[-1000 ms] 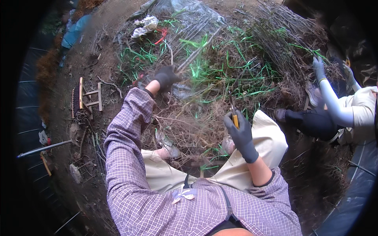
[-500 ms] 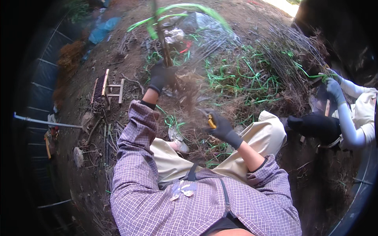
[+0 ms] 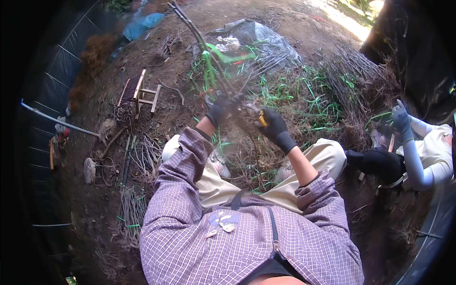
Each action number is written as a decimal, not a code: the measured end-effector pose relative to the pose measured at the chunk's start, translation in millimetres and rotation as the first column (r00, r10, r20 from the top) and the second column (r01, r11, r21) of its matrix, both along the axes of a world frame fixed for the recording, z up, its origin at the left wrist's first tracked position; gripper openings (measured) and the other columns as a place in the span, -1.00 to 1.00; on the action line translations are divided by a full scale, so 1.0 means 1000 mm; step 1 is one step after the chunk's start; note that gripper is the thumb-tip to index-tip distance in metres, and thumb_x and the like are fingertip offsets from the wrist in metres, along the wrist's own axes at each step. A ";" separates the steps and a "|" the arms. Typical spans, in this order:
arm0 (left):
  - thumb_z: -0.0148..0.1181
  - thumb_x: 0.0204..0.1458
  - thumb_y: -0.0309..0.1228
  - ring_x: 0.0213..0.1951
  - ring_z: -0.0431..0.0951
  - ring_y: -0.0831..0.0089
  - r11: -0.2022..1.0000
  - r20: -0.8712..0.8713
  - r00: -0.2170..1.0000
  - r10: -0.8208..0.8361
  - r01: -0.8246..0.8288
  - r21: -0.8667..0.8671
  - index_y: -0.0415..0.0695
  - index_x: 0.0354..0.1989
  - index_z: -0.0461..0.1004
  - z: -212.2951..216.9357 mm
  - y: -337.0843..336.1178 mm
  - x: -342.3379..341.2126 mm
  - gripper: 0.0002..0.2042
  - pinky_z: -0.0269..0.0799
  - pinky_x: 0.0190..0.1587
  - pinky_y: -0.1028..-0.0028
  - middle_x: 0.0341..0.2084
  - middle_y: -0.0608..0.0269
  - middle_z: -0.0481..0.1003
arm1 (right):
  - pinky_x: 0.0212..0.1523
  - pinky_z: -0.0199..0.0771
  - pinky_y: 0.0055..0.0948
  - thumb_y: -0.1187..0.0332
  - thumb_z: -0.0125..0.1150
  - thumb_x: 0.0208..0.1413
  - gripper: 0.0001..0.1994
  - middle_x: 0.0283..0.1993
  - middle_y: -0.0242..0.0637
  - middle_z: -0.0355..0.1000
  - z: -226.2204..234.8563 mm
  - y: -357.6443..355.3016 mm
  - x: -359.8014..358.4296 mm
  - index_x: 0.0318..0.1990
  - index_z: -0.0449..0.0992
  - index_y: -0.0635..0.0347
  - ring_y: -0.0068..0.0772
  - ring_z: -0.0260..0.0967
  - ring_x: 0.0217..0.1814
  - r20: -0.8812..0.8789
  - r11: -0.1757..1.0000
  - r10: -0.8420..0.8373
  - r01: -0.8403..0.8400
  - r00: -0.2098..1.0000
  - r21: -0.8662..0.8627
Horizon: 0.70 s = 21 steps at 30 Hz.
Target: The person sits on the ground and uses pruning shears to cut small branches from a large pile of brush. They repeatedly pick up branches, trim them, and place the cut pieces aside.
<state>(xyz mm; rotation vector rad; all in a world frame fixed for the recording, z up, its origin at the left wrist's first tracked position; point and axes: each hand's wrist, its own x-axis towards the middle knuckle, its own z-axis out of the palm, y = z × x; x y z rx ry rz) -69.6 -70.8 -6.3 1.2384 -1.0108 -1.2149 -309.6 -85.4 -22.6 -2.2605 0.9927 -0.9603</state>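
Both hands have come together near frame centre since the earlier frame, when the right sat lower and apart from the left. Left hand (image 3: 222,108), black glove, fingers clamped round the base of a long branch (image 3: 199,40) with green shoots; the branch runs from the fist up toward the upper middle of the frame. Right hand (image 3: 274,127), also black-gloved, fingers closed on a yellow-handled tool (image 3: 261,118), likely pruners; blade end hidden, touching or just beside the branch base, cannot tell which. Hands just beside each other, slightly above centre.

Below them: the person's checked purple shirt and beige trousers, seated on bare soil. Around the hands a mat of dry twigs and green cuttings (image 3: 304,95). Clear plastic sheet (image 3: 266,40) at upper centre. Small wooden frame (image 3: 142,92) at upper left, a bundle of cut sticks (image 3: 130,209) at lower left. Grey pipe (image 3: 57,118) along the left edge. At right edge another person, white sleeve, gloved hand (image 3: 401,118) raised holding green stems.
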 end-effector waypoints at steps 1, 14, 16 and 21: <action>0.17 0.22 -0.31 -0.48 0.53 0.57 1.000 -0.104 0.995 0.004 -0.006 -0.019 -0.13 -0.17 0.58 0.000 0.002 -0.004 -0.82 0.48 -0.46 0.54 -0.45 0.35 0.55 | -0.23 0.45 -0.06 0.14 0.41 -0.09 -0.57 -0.28 -0.10 0.50 -0.003 0.004 0.008 -0.12 0.41 0.11 0.05 0.47 -0.25 -0.016 0.996 0.037 -0.038 0.999 -0.075; -0.11 0.34 -0.31 -0.27 0.49 0.60 0.975 0.243 0.957 -0.156 0.109 0.195 -0.20 0.05 0.39 0.004 0.023 0.014 -0.73 0.45 -0.16 0.52 -0.32 0.36 0.48 | -0.26 0.44 -0.05 0.12 0.38 -0.16 -0.63 -0.34 -0.09 0.50 -0.027 -0.008 0.013 -0.25 0.46 0.11 0.06 0.47 -0.27 -0.022 0.992 -0.100 0.101 0.995 0.073; -0.10 0.33 -0.32 -0.33 0.47 0.59 0.999 0.329 0.944 -0.009 -0.009 0.054 -0.20 -0.06 0.42 0.018 0.025 0.003 -0.77 0.45 -0.19 0.50 -0.41 0.37 0.45 | -0.30 0.44 -0.04 0.04 0.37 -0.13 -0.62 -0.37 -0.11 0.51 -0.025 -0.015 0.009 -0.28 0.45 0.07 0.07 0.48 -0.33 -0.063 0.995 -0.058 0.052 0.996 -0.091; -0.07 0.24 -0.40 -0.59 0.34 0.63 0.902 0.247 0.868 0.431 -0.419 -0.103 -0.18 -0.22 0.40 0.008 0.026 0.084 -0.85 0.31 -0.52 0.63 -0.57 0.46 0.35 | -0.29 0.46 -0.05 -0.03 0.33 -0.08 -0.64 -0.43 -0.17 0.53 -0.043 -0.019 -0.003 -0.26 0.49 0.00 0.03 0.50 -0.36 -0.366 0.998 -0.043 0.024 0.930 -0.057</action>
